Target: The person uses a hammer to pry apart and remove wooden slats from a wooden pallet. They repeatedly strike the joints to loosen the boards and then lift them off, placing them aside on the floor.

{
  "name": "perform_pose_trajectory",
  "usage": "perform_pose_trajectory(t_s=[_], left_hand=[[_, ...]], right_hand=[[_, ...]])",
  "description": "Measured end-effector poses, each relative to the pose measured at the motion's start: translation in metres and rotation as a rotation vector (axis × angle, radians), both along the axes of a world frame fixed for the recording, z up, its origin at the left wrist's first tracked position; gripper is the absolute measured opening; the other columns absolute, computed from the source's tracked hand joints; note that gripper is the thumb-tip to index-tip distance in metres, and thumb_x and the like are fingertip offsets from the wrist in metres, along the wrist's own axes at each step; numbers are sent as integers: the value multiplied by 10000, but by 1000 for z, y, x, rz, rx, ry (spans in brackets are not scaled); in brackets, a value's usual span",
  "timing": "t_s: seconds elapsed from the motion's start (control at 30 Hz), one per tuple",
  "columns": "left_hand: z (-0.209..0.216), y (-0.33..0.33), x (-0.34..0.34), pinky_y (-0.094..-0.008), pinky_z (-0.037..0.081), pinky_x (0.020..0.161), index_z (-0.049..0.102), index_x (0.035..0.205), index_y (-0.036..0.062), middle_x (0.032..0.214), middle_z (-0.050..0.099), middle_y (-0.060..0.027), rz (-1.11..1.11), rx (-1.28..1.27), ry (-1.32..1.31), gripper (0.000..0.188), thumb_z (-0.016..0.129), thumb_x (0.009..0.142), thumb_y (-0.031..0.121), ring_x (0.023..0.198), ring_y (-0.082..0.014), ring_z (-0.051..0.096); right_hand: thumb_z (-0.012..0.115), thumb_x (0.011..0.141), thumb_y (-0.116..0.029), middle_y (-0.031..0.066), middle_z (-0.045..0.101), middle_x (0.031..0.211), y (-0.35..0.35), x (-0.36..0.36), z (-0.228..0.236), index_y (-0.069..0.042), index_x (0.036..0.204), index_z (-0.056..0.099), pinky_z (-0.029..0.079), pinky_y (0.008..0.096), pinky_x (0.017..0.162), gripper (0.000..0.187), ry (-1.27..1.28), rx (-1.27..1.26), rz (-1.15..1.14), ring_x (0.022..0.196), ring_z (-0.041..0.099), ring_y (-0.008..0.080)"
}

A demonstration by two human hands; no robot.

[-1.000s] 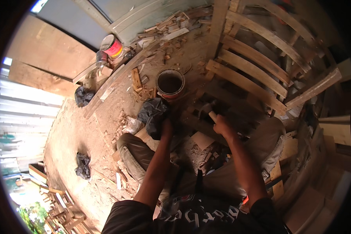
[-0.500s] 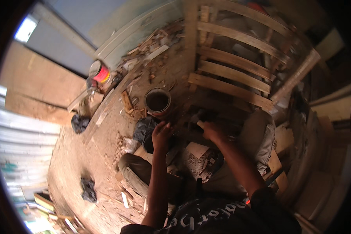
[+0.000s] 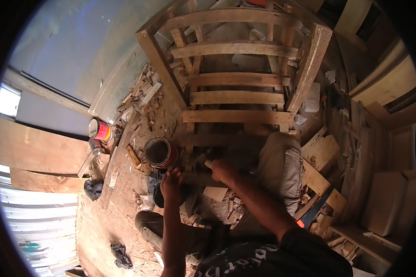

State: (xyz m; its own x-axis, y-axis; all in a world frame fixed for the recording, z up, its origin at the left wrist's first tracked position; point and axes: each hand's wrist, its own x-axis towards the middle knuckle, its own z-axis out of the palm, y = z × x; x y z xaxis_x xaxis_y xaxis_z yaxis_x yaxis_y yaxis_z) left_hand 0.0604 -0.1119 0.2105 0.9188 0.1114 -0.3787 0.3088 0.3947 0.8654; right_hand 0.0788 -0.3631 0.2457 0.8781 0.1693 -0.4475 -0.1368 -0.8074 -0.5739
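My right hand (image 3: 223, 171) is closed around the pale wooden handle of what looks like a hammer (image 3: 208, 163). Its dark head is hard to make out in the shadow. To the left of it, my left hand (image 3: 172, 181) has its fingers pinched together just below a round can (image 3: 160, 152); whatever they may hold is too small to tell. Beyond both hands stands a slatted wooden frame (image 3: 237, 98), its nearest slats in shade above my lap. A small flat board (image 3: 215, 193) lies between my legs among wood scraps.
A red-labelled can (image 3: 100, 130) stands at the left by the wall, near a long plank (image 3: 120, 154). Offcuts (image 3: 148, 94) are heaped along the far wall. Black plastic bags (image 3: 121, 256) lie on the dirt floor. More boards (image 3: 320, 177) are piled right of my knee.
My view has turned, so the slatted frame now appears more upright and central. Both hands appear farther left and lower in the picture. The right hand still grips the hammer.
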Motion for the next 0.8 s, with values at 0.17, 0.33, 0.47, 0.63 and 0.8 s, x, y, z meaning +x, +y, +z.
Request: perform_pose_trajectory(t_s=[0.17,0.33,0.47,0.63,0.8], left_hand=[[0,13,25,-290,458,579,599,1090,63,830,599,-9,4,296,40,184,503,1002,192,682,-118,567],[53,-51,58,-292,449,613,577,976,126,811,565,2,241,83,100,212,479,1020,308,684,-118,539],[92,-96,88,-292,457,677,589,1031,111,863,586,-4,274,393,37,236,497,1020,328,812,-94,544],[137,-138,140,-247,451,739,680,1066,55,884,613,7,44,951,-214,243,577,1002,266,827,-71,526],[170,-177,176,-243,470,780,699,1074,18,928,673,-5,-49,755,-385,207,701,925,161,849,-80,583]], right_hand=[[672,771,-97,211,704,984,-20,33,-3,8,997,713,551,475,791,253,34,117,-32,936,689,374],[671,833,-168,275,658,1109,-44,65,-4,51,1147,619,534,487,841,386,-8,237,-140,1025,660,396],[647,870,-236,295,622,1177,-52,87,4,39,1216,589,502,478,921,445,141,310,-239,1097,623,409],[620,911,-349,321,622,1138,-46,96,-12,102,1214,549,537,450,868,548,256,494,-417,1012,660,395],[632,922,-465,97,588,703,-52,107,3,79,1207,448,533,335,502,641,346,845,-679,514,599,158]])
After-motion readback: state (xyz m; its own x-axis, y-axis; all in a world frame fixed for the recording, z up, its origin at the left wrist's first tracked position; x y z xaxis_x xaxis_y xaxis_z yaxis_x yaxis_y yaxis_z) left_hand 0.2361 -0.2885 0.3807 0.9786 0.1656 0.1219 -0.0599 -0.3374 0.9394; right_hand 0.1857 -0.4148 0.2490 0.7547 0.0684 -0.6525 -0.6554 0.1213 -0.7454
